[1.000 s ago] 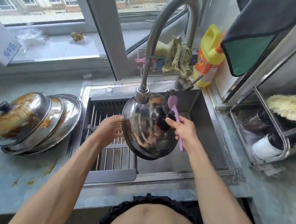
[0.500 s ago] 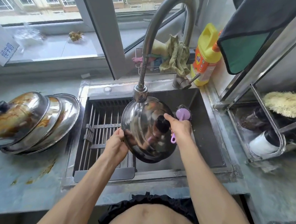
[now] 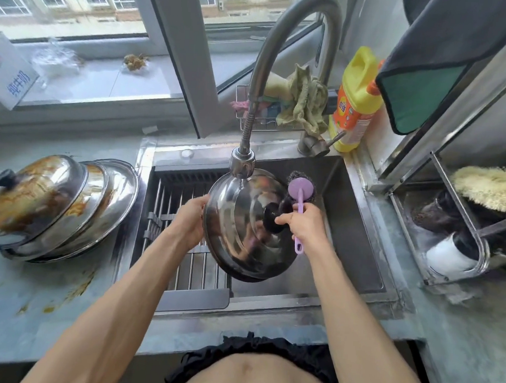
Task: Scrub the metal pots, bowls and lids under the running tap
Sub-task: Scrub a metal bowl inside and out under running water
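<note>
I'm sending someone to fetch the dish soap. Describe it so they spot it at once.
Start at the steel sink below the window and follow its curved tap to the base at the back right corner. The tall yellow plastic bottle stands just right of it, the only yellow container there, with an orange label.

Yellow detergent bottle beside green rag.

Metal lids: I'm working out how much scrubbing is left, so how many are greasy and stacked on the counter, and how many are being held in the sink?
Greasy lids stacked on the counter: 3
Lid held over the sink under the tap: 1
Total: 4
</note>
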The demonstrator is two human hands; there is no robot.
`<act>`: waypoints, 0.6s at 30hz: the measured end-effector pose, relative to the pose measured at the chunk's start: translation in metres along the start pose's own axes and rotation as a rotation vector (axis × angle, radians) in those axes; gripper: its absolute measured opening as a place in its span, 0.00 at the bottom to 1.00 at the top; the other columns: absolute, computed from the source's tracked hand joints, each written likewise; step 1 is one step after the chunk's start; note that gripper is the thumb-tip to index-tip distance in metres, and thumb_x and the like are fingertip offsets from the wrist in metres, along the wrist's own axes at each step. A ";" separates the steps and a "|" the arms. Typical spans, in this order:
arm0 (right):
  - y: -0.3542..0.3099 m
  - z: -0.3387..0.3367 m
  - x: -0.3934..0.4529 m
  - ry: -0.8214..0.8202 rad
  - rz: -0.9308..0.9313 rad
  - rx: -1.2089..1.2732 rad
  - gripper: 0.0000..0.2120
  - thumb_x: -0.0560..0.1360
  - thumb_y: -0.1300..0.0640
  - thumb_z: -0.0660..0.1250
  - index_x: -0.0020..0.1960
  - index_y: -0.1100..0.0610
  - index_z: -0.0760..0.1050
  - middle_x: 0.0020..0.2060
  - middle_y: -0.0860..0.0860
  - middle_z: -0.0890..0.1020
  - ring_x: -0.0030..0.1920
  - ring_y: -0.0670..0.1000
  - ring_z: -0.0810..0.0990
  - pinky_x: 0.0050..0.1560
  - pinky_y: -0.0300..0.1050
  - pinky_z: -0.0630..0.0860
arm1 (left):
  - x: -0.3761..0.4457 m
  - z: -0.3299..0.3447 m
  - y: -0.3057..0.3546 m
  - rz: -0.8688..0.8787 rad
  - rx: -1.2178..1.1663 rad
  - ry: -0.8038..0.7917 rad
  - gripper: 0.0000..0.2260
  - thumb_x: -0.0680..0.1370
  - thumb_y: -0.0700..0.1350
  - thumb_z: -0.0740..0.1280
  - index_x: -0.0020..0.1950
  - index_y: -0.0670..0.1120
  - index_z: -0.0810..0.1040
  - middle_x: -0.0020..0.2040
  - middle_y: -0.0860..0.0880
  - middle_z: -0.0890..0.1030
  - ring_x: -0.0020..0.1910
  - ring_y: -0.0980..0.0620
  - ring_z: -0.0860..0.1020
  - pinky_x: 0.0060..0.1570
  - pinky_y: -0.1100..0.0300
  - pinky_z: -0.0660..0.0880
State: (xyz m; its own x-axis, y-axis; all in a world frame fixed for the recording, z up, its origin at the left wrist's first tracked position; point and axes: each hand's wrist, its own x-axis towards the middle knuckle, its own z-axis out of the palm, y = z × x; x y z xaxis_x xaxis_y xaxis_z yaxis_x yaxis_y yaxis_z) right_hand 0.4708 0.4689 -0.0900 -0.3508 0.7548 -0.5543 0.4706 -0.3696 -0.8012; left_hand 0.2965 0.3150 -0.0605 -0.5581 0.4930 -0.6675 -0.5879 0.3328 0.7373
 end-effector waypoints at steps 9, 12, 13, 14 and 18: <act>-0.003 0.001 0.000 0.136 0.128 -0.089 0.29 0.73 0.35 0.66 0.56 0.61 0.74 0.33 0.54 0.81 0.33 0.53 0.79 0.30 0.42 0.68 | -0.009 0.021 -0.047 0.024 -0.141 0.139 0.18 0.86 0.39 0.55 0.36 0.44 0.71 0.29 0.48 0.76 0.32 0.48 0.75 0.28 0.59 0.78; -0.004 -0.001 0.002 0.135 0.123 -0.101 0.26 0.74 0.40 0.68 0.57 0.62 0.74 0.31 0.53 0.79 0.32 0.52 0.78 0.33 0.42 0.71 | -0.012 0.019 -0.055 0.036 -0.255 0.087 0.18 0.87 0.42 0.56 0.39 0.43 0.74 0.33 0.49 0.79 0.37 0.51 0.77 0.47 0.55 0.80; -0.003 -0.002 0.003 0.138 0.121 -0.095 0.24 0.73 0.43 0.69 0.57 0.62 0.75 0.33 0.54 0.80 0.32 0.52 0.78 0.32 0.42 0.71 | -0.015 0.017 -0.055 0.029 -0.264 0.042 0.17 0.87 0.43 0.57 0.40 0.44 0.76 0.34 0.49 0.81 0.37 0.52 0.79 0.47 0.56 0.79; -0.003 -0.002 0.002 0.148 0.117 -0.087 0.22 0.72 0.45 0.69 0.56 0.62 0.75 0.35 0.55 0.81 0.32 0.52 0.78 0.31 0.41 0.69 | -0.018 0.015 -0.053 0.022 -0.268 -0.007 0.17 0.87 0.43 0.56 0.41 0.44 0.76 0.34 0.50 0.82 0.36 0.53 0.81 0.45 0.57 0.78; -0.001 0.001 -0.001 0.189 0.066 -0.008 0.20 0.64 0.46 0.69 0.48 0.60 0.75 0.40 0.55 0.81 0.35 0.56 0.78 0.32 0.42 0.71 | -0.023 0.001 -0.038 0.016 -0.067 -0.100 0.14 0.86 0.44 0.58 0.43 0.45 0.77 0.38 0.50 0.81 0.37 0.52 0.79 0.43 0.55 0.72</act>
State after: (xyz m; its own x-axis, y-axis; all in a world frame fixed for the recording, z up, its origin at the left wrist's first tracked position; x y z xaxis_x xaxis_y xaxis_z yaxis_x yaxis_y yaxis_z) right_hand 0.4699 0.4682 -0.0889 -0.1611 0.8177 -0.5527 0.4942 -0.4179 -0.7623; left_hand 0.3322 0.2916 -0.0728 -0.5084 0.5767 -0.6395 -0.6191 0.2714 0.7369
